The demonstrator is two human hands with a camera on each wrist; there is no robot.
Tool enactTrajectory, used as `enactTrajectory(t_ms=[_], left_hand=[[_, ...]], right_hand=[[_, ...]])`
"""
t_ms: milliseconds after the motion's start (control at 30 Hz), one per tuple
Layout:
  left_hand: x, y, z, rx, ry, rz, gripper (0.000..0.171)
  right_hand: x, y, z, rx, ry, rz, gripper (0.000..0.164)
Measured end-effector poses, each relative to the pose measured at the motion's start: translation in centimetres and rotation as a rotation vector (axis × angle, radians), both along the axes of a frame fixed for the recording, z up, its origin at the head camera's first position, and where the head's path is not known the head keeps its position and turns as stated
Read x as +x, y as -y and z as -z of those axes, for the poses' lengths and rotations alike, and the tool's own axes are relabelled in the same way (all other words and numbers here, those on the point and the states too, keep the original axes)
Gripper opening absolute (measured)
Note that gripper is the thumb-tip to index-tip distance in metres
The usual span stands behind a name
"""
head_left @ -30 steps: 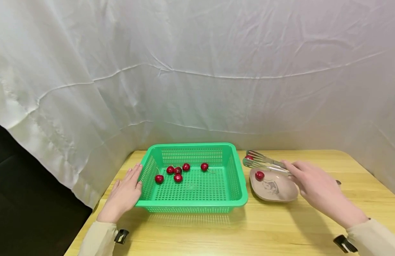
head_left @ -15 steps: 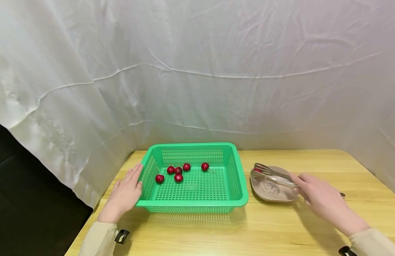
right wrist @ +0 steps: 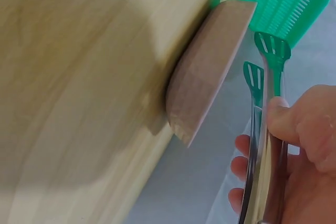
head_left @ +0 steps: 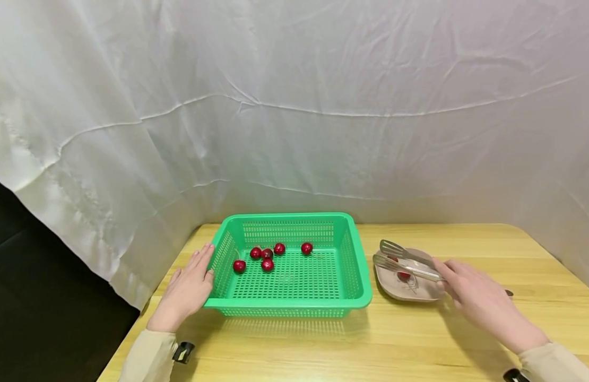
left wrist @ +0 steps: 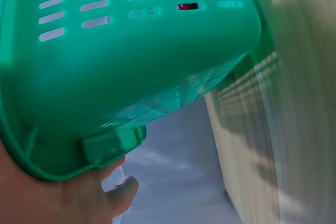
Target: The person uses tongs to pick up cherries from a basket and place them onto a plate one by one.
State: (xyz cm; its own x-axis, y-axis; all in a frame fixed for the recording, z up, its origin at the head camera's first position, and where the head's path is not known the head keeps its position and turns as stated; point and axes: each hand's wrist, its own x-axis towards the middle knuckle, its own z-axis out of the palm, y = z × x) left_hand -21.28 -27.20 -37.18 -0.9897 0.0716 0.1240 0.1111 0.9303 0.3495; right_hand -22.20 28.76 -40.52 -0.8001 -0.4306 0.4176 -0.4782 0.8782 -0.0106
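Observation:
My left hand (head_left: pixel 187 286) lies along the left rim of a green plastic basket (head_left: pixel 287 303), its fingers straight. In the left wrist view that hand (left wrist: pixel 68 198) is at the basket's rim, by a small lug. Several red cherries (head_left: pixel 268 265) sit inside, mostly to the left, with one cherry (head_left: pixel 306 248) farther right. My right hand (head_left: pixel 481 297) grips metal tongs (head_left: pixel 411 266), their slotted tips apart over a beige dish (head_left: pixel 395 291). Two cherries, one nearer cherry (head_left: pixel 404 276) and one farther back, show in the dish, partly hidden behind the tongs. The right wrist view shows thumb and fingers around the tongs (right wrist: pixel 270 166).
The wooden table (head_left: pixel 294 353) carries both basket and dish, the dish just right of the basket. A pale curtain (head_left: pixel 323 132) hangs behind and at the sides. Something black (head_left: pixel 46 297) lies beyond the table's left edge.
The tongs have moved down and right over the dish, and their tips have spread. The cherry they held is now in the dish with the other. My left hand stays put.

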Motion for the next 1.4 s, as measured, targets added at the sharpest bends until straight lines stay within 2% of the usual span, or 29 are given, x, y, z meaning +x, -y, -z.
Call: enactTrajectory(t_ms=[133,333,600,733,900,1033,1400], left_hand=[[0.0,0.0,0.0,-0.001,0.001,-0.001,0.057],[0.0,-0.1,0.0,-0.002,0.002,-0.004,0.057],[0.0,0.0,0.0,-0.010,-0.003,-0.005,0.057],[0.1,0.0,0.0,-0.016,0.000,-0.004,0.057],[0.1,-0.1,-0.1,-0.015,0.000,0.000,0.057],[0.2,-0.2,-0.3,-0.008,0.003,-0.001,0.057],[0.2,-0.2,-0.2,0.001,0.006,-0.002,0.057]], right_hand=[[-0.2,0.3,-0.4,-0.010,-0.008,-0.013,0.069],[-0.5,1.3,-1.5,-0.077,-0.071,-0.034,0.068],[-1.4,4.0,-3.8,-0.103,-0.155,-0.121,0.065],[-1.9,6.0,-4.9,-0.072,-0.146,-0.147,0.065],[-2.4,8.4,-6.1,-0.025,-0.071,-0.169,0.065],[-3.2,10.2,-6.7,-0.009,-0.075,-0.198,0.059],[-5.0,13.6,-6.6,0.153,-0.064,-0.187,0.055]])
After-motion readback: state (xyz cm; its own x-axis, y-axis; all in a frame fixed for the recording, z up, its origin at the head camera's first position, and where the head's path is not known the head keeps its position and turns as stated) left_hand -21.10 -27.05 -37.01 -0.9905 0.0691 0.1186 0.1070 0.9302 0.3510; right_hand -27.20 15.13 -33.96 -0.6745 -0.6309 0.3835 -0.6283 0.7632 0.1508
